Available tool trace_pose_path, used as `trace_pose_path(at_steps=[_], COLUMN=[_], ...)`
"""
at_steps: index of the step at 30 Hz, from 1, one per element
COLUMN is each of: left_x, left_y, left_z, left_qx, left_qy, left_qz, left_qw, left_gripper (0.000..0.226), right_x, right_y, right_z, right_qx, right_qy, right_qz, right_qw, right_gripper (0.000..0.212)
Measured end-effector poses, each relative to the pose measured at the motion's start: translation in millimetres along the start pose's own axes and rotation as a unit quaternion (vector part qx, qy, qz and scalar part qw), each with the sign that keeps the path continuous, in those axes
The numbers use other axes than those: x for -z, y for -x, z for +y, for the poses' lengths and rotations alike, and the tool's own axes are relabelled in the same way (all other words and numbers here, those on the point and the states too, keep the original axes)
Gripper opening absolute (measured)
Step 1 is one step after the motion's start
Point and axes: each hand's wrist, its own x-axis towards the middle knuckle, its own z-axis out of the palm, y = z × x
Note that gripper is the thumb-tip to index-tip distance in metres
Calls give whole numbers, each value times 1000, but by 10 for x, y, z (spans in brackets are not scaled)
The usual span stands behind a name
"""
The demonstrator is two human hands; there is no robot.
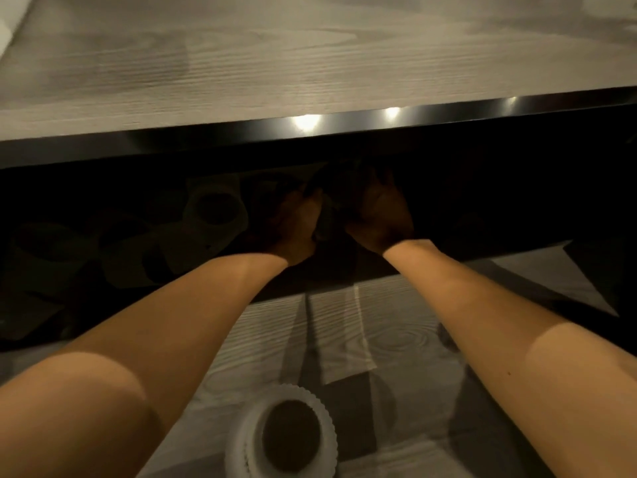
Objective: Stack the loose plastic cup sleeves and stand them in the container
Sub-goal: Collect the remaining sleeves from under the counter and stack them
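Both my hands reach into a dark shelf space under the counter. My left hand (296,224) grips a dim bundle of cup sleeves (325,215) from the left. My right hand (379,213), palm turned toward me, cups round the same bundle from the right; its fingertips fade into the dark. Several loose pale cup sleeves (215,210) lie tumbled on the shelf to the left of my hands. A white ribbed stack of sleeves (286,439) stands upright on the pale wood surface below, between my forearms. I cannot make out a container in the darkness.
The counter top (310,56) spans the upper view, and its glossy black front edge (344,124) overhangs the shelf. The shelf's right part (499,201) is too dark to read. Pale wood-grain surface (396,339) lies under my arms.
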Motion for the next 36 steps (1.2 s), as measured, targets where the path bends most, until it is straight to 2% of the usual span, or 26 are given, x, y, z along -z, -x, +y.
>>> trace_pose_path(at_steps=[4, 6, 8, 9, 11, 12, 14, 17, 21, 23, 27, 30, 34, 36], left_x=[58, 110, 128, 107, 131, 165, 214, 181, 121, 74, 3, -36, -109, -106], left_y=[175, 310, 497, 580, 719, 795, 911, 1091, 1363, 1497, 1719, 1830, 1867, 1866], left_z=[136, 158, 165, 125, 112, 127, 143, 22, -173, -282, -450, -535, -648, -701], left_qx=[47, 59, 0, -17, -1, -14, -24, -38, -33, -12, 51, 73, 74, 82], left_qy=[27, 36, 16, -3, 57, 37, 78, 173, 228, 265, 363, 408, 356, 339], left_qz=[-33, -61, -37, -41, -47, -56, -35, -5, -2, 14, 23, 3, 1, -8], left_qw=[998, 996, 999, 999, 997, 998, 996, 984, 973, 964, 930, 910, 932, 937], left_gripper=[78, 81, 71, 63, 41, 28, 23, 40, 71, 73, 76, 82, 71, 77], right_x=[121, 235, 340, 357, 401, 426, 484, 496, 358, 260, 81, -23, -84, -88], right_y=[375, 664, 906, 986, 1105, 1150, 1245, 1327, 1412, 1453, 1450, 1449, 1444, 1390], right_z=[17, -19, -98, -127, -206, -243, -308, -378, -446, -480, -561, -635, -661, -655], right_qx=[5, 5, -1, 1, 8, 9, 28, 55, 87, 82, 22, 4, 4, -7], right_qy=[-27, -89, -94, -81, -67, -68, -77, -98, -119, -156, -276, -295, -306, -310], right_qz=[44, 66, 51, 37, 21, 19, 14, -20, -111, -122, -154, -187, -206, -169], right_qw=[999, 994, 994, 996, 998, 997, 997, 993, 983, 977, 948, 937, 929, 936], right_gripper=[81, 60, 28, 21, 25, 28, 33, 41, 78, 84, 71, 61, 52, 41])
